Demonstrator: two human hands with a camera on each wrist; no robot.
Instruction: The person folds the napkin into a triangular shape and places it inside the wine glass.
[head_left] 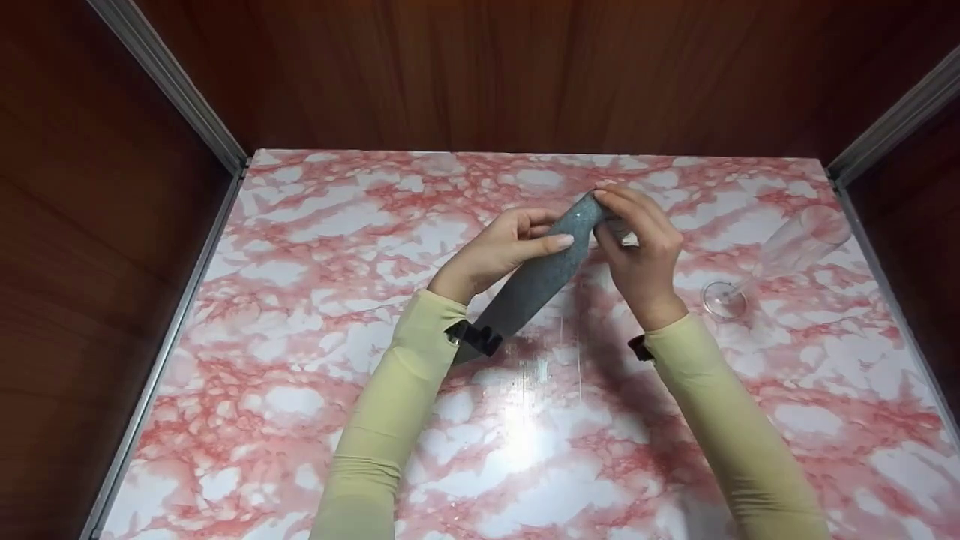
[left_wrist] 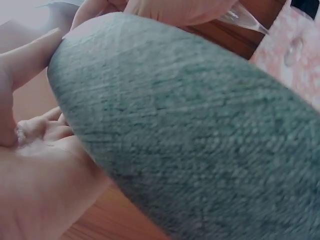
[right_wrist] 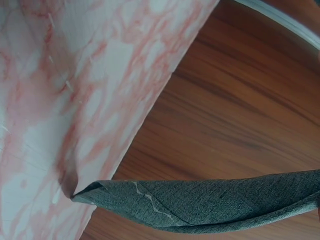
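A grey-green cloth [head_left: 540, 277], folded into a long narrow strip, hangs slantwise between both hands above the table. My left hand [head_left: 491, 251] grips it near its upper end, thumb across the front and fingers behind. At the top end, the fingertips of my right hand [head_left: 645, 247] pinch the cloth's edge. Close up in the left wrist view, the woven cloth [left_wrist: 190, 120] looks broad and smooth, partly covering the left palm [left_wrist: 45, 175]. Its lower end tapers to a point in the right wrist view, where a pale wavy line runs over the folded cloth [right_wrist: 200, 202].
A clear stemmed flute glass [head_left: 802, 240] stands on the right of the table, beyond my right wrist. The table [head_left: 300, 405] has a red and white marbled top. Brown wood-look panels [head_left: 480, 75] rise behind it and at both sides.
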